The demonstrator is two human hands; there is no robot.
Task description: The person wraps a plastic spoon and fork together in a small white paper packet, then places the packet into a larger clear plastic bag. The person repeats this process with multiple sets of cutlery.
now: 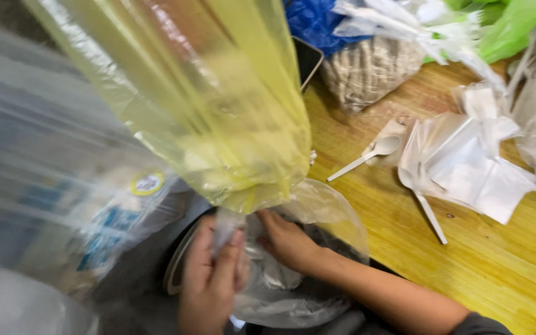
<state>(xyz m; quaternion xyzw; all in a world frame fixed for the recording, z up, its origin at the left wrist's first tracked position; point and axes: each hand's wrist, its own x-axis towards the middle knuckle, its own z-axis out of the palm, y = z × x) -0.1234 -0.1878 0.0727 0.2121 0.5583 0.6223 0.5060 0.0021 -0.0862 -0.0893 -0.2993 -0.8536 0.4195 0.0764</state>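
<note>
**Hands working a clear bag below the table edge**

Wooden tabletop (466, 260) fills the right side, yellowish and cluttered — a white plastic spoon (367, 156) lies on it, next to crumpled clear wrappers (466, 161) and a second white utensil (431, 217) poking out from under them. Further back sit a bag of brownish stuff (367, 68), a blue bag (311, 22) and a green bag (510, 28); a dark phone-like slab (308, 59) shows w/ only its edge out. A big yellow translucent bag (218, 105) hangs down through the middle of the view, blurred, and a large clear package with a blue-and-white label (63, 205) blurs the left.

Below the yellow bag both hands are on a clear plastic bag (293, 291), low at the table's edge over something dark. Left hand (209, 279) — fingers pressed together, gripping a bunched neck of the clear film. Right hand (286, 239) reaches into the folds, fingers curled; can't tell exactly what they pinch, the film hides the tips.

Judging by this, the step looks like opening or gathering the bag mouth. Next move prob. needs the film pulled apart w/o tearing, left hand keeping the neck steady.
</note>
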